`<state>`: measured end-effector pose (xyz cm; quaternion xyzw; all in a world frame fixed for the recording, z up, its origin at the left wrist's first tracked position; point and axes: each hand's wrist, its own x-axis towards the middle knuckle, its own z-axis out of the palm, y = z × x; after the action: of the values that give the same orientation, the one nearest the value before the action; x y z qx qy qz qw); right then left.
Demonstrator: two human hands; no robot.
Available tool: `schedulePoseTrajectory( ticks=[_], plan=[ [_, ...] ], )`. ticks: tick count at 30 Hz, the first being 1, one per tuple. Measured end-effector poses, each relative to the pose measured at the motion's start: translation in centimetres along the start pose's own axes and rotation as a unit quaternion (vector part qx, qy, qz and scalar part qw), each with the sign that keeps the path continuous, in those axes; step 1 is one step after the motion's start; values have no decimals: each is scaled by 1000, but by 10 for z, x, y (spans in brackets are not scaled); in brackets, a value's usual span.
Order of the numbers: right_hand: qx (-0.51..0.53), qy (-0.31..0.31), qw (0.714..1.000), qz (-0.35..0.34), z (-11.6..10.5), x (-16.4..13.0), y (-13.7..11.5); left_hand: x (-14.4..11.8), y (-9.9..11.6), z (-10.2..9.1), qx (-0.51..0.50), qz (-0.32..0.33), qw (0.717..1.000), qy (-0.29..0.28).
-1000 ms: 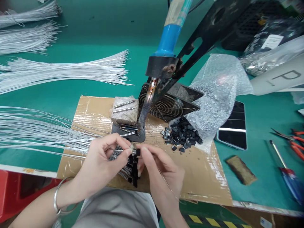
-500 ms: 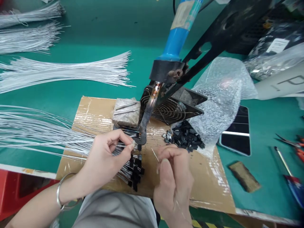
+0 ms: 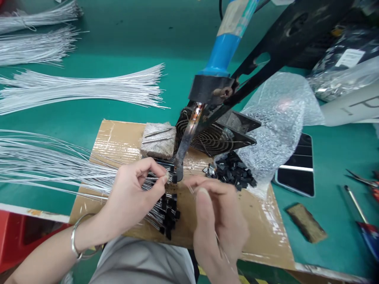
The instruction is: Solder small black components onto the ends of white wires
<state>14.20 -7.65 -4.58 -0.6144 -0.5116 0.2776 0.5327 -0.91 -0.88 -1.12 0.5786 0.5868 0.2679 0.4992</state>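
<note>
Right hand (image 3: 220, 223) has shifted rightward, pinching a thin strand (image 3: 189, 188); left hand (image 3: 132, 201) clamps a left-to-right wire (image 3: 152, 176), black connector (image 3: 173, 179) pointing frame-right.

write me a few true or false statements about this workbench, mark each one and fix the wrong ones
1. The left hand pinches a small black part near the tip of the soldering iron. True.
2. Two metal rods lie on top of the pale block. True.
3. The right hand grips the pliers. False: the pliers lie apart from it, at the right edge of the picture.
4. A metal bangle is on the left wrist. True.
5. The pile of black pieces lies inside a red bin. False: the pile of black pieces lies on the cardboard.
</note>
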Motion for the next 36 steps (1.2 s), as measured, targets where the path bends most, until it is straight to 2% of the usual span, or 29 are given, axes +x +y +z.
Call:
schedulePoseTrajectory(
  ticks=[2, 4, 8, 11, 13, 18, 26, 31, 36],
  plan=[
    [-12, 45, 999, 14, 0, 1, 1, 1, 0, 0, 6, -4, 1000, 1],
    [26, 55, 998, 28, 0, 2, 2, 1, -1, -1, 9, -8, 1000, 1],
    [141, -18, 988, 55, -1, 3, 3, 3, 0, -1, 6, -6, 1000, -7],
    [144, -69, 982, 104, 3, 2, 3, 5, 1, 0, 3, -8, 1000, -9],
    [109, -89, 984, 112, 5, 2, 3, 5, 2, 0, 5, -15, 1000, -5],
    [-34, -86, 994, 57, 4, 6, 6, 5, 4, 0, 8, -21, 1000, 2],
    [-112, -32, 992, -47, -12, 15, 1, 6, 5, 1, 0, -20, 1000, 4],
    [-51, -67, 996, -15, -11, 13, -1, 5, 5, 1, 5, -14, 1000, 6],
    [39, -50, 997, 42, -2, 10, -6, 6, 5, 1, -9, -14, 1000, 6]
  ],
)
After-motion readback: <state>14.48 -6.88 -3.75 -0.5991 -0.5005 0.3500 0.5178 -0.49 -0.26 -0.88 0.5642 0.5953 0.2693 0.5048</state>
